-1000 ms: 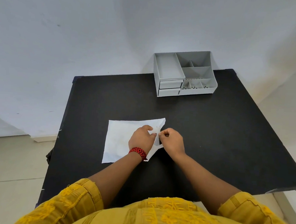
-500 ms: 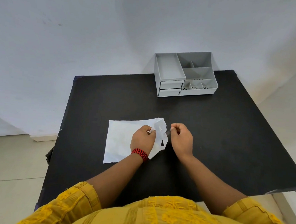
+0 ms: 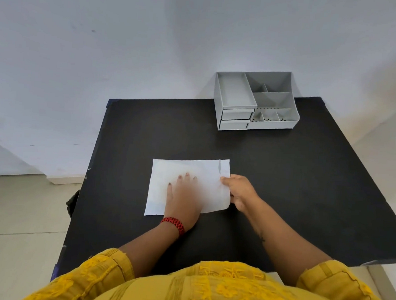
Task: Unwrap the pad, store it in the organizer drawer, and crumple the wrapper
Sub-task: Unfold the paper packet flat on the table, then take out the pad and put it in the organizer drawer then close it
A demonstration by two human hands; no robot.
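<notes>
Head view: the white wrapper (image 3: 191, 172) lies spread flat near the middle of the black table (image 3: 282, 189). The left hand (image 3: 182, 195) rests on it with fingers open and flat, blurred. The right hand (image 3: 240, 192) pinches the wrapper's right edge. The pad itself cannot be made out. The grey organizer (image 3: 255, 102) stands at the table's far edge, both drawers closed

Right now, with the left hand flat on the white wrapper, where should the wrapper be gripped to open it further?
Grip the wrapper at its right edge, coming in from the right, where the right hand already pinches it. A torn slit shows near the far right corner, so that end looks like the open one. The left hand lies flat on the middle, pinning it to the black table.
</notes>
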